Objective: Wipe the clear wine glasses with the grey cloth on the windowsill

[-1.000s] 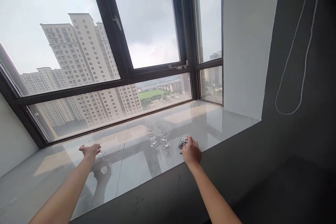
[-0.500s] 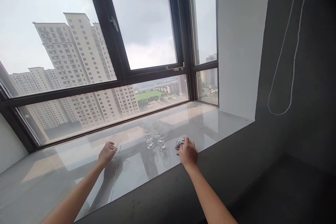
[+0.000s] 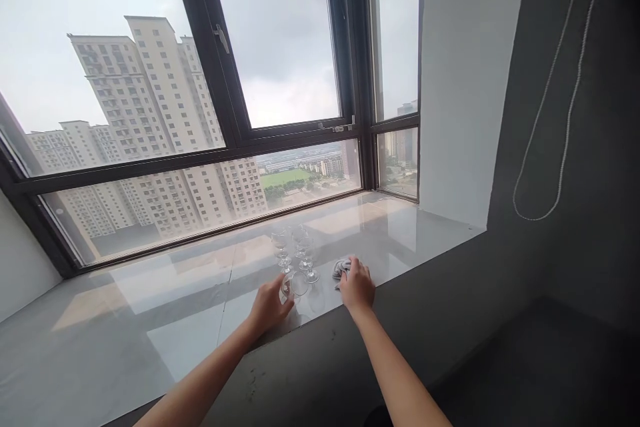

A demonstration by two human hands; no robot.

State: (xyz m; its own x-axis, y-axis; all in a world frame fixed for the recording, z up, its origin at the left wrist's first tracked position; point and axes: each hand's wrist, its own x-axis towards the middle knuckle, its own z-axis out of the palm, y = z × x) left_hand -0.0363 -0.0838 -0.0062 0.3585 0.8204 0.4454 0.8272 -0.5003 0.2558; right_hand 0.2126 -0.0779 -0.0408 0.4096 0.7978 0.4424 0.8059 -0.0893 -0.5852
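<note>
The left hand [image 3: 267, 307] is gripping one wine glass [image 3: 295, 285] by its bowl above the windowsill [image 3: 150, 320]. The right hand [image 3: 356, 288] is resting, fingers curled, on one grey cloth [image 3: 341, 268]. Three more glasses [image 3: 296, 250] are standing just behind.

Glossy windowsill [image 3: 150, 293], wine glasses [image 3: 295, 250], seemingly grey cloth [image 3: 341, 268]

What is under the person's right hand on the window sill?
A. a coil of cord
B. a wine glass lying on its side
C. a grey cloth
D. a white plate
C. The right hand rests on a crumpled grey cloth on the window sill, just right of the standing wine glasses, while the left hand holds a separate glass.
</note>
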